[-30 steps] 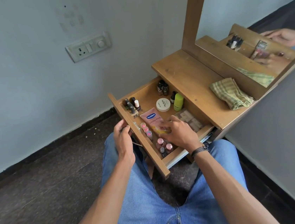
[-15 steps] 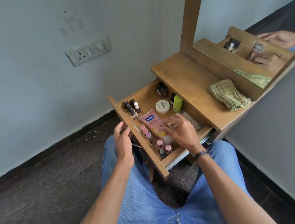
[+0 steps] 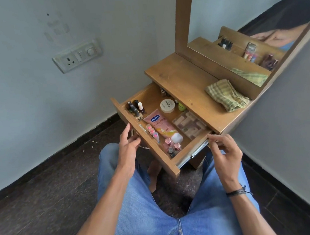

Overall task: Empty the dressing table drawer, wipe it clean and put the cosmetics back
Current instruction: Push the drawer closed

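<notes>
Empty and loose-fingered, left hand [image 3: 128, 149] and right hand [image 3: 225, 153] flank the drawer [image 3: 154, 146]; the soft, light Vaseline tube [image 3: 160, 125] should lift by its middle.

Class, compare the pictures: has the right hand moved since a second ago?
Yes. The right hand has come out of the drawer, off the pink tube, to just outside the drawer's right side wall.

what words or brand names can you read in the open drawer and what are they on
"Vaseline": blue badge on the pink tube.
"Gluta-Hy", its end cut off, and "10X": same tube, lower down.
Lid of the white round jar: dark print, too blurred to read.
Label of the green bottle: too small to read.
</notes>
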A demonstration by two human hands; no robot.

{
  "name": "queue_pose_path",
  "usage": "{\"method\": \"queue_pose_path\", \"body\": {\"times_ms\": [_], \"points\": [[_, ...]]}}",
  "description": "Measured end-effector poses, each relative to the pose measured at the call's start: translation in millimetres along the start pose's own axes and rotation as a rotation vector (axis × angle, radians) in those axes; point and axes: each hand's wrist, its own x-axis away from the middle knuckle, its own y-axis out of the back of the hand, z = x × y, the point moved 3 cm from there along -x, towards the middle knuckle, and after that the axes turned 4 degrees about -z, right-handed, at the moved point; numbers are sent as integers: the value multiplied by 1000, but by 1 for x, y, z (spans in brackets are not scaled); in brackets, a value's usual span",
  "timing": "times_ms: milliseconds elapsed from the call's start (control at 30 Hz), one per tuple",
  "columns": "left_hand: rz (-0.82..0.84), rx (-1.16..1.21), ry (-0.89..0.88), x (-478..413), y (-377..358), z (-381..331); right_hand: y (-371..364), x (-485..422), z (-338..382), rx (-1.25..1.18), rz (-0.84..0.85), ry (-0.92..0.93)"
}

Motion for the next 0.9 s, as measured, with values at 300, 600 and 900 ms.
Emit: {"method": "queue_pose_path", "body": {"times_ms": [300,600,900], "points": [[196,-316,-25,-12,-37,-2,7,-1,16,-20,-4,122],[228,-470,-12,-23,-95,-21,20,-19,16,-120,-89,46],[267,-457,-3,-38,-149,-32,22,-32,10,-94,-57,20]]}}
